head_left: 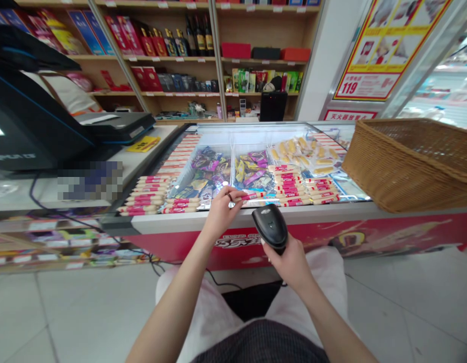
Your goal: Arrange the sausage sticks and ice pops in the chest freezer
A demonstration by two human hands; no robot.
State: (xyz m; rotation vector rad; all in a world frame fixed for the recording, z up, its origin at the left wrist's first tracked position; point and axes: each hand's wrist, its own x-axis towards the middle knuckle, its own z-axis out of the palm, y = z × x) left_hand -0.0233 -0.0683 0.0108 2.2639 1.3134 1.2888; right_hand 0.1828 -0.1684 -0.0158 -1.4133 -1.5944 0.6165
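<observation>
My left hand (pixel 222 212) pinches a slim, pale, sausage-like stick with a pink label (pixel 252 196) at the front edge of a glass-topped chest freezer (pixel 203 220). Just to the right, my right hand (pixel 291 259) is wrapped round the handle of a black barcode scanner (pixel 270 227), whose head is close to the stick's label. More labelled sticks lie in rows on the glass, in a left stack (pixel 146 196) and a right stack (pixel 291 189). Behind the right stack is a layer of yellow clear-wrapped packs (pixel 305 154).
Through the glass, colourful wrapped packets (pixel 212 171) show inside the freezer. A wicker basket (pixel 410 166) stands on its right end. At left, a counter (pixel 157 138) bears a dark till with a scale (pixel 116 126). Cables hang near the floor. Shelves (pixel 173 58) line the back.
</observation>
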